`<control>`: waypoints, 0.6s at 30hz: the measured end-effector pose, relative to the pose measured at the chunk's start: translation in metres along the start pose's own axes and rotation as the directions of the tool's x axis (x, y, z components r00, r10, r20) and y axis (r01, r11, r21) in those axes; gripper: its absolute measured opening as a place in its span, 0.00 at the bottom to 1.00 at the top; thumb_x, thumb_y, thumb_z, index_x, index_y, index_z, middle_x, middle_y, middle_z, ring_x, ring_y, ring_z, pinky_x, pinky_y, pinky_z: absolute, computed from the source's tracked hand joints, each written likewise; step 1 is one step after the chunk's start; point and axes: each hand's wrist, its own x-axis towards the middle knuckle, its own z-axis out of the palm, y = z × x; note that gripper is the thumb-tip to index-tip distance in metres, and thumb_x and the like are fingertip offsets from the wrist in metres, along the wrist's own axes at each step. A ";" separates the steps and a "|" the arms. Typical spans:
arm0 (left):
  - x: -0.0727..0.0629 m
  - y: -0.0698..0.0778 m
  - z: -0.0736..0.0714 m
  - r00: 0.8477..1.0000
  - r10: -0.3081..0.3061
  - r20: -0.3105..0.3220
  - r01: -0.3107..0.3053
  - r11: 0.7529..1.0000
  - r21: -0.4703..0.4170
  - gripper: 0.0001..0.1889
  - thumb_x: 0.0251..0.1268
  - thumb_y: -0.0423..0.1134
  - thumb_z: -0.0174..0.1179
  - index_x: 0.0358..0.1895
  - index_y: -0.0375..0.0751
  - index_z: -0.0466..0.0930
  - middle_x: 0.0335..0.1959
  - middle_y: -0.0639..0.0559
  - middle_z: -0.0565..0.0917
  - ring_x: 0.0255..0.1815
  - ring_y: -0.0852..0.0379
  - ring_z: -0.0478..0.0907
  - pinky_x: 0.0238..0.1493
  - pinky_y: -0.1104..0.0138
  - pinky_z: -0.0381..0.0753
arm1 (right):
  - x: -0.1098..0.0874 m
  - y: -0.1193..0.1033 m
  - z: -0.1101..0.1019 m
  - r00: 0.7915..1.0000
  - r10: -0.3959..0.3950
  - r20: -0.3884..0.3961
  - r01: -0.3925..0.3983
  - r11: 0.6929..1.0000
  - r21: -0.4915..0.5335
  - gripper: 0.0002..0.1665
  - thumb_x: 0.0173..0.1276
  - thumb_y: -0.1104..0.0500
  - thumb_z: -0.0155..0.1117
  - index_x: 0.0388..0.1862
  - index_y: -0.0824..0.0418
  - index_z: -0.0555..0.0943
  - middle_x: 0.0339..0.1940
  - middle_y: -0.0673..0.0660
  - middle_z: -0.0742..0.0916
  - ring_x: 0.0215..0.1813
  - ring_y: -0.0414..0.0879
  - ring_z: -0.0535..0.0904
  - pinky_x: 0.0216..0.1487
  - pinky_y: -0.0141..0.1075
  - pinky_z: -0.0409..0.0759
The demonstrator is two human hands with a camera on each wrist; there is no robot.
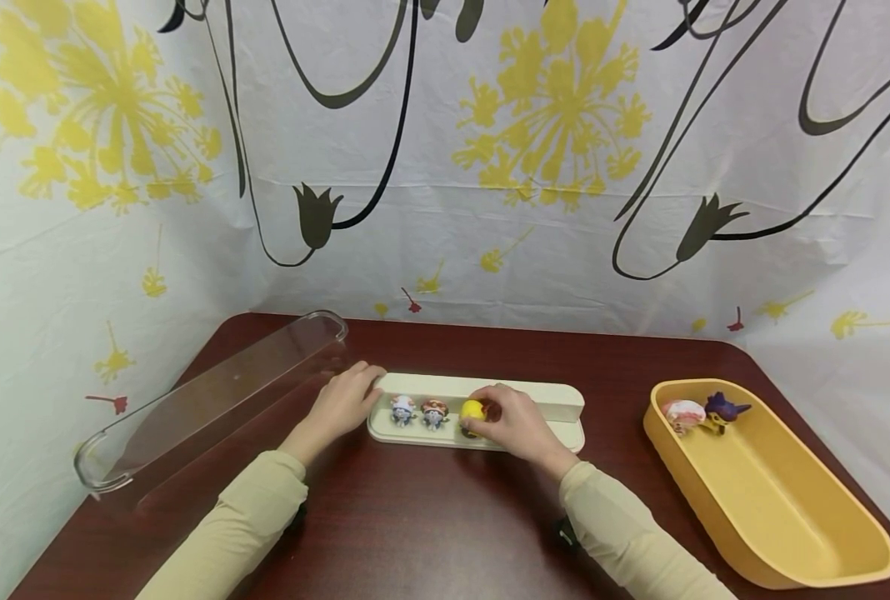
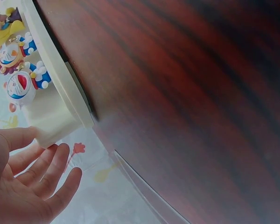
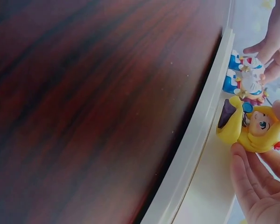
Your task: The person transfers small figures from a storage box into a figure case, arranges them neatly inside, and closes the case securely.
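My right hand (image 1: 516,421) holds a yellow-haired figurine (image 3: 259,126) between thumb and fingers, on the cream display stand (image 1: 445,440). To its left on the stand stand two cat-like figurines in blue and white, one with a white head (image 1: 403,410) and one with a red-brown headpiece (image 1: 435,413). At the left end of the stand is my left hand (image 1: 349,396). In the left wrist view its fingers (image 2: 51,177) are spread and fairly straight, with the thumb and fingertips right at the stand's end.
A long clear plastic cover (image 1: 212,400) lies at the left of the dark red-brown table (image 1: 430,533). On the right, a yellow tray (image 1: 775,492) holds a pink-and-white figurine (image 1: 683,415) and a purple-headed figurine (image 1: 724,410). Patterned white sheeting (image 1: 430,150) surrounds the table.
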 end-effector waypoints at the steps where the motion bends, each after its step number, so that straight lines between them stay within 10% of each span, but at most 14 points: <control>1: 0.000 0.000 0.000 1.000 -0.001 0.001 0.001 1.000 0.000 0.13 0.57 0.36 0.57 0.46 0.39 0.76 0.38 0.47 0.75 0.35 0.48 0.75 0.33 0.55 0.73 | 0.000 0.000 0.001 1.000 -0.005 -0.006 0.005 1.000 -0.006 0.17 0.47 0.54 0.70 0.36 0.60 0.80 0.27 0.48 0.78 0.29 0.40 0.73 0.31 0.31 0.71; 18: -0.001 0.002 -0.002 0.999 0.027 -0.031 -0.027 1.000 -0.001 0.12 0.55 0.33 0.57 0.44 0.36 0.77 0.36 0.46 0.75 0.33 0.47 0.74 0.32 0.55 0.73 | 0.002 0.002 0.009 0.998 -0.032 -0.046 0.031 0.999 -0.025 0.17 0.47 0.54 0.70 0.36 0.60 0.80 0.26 0.48 0.76 0.28 0.40 0.72 0.29 0.31 0.71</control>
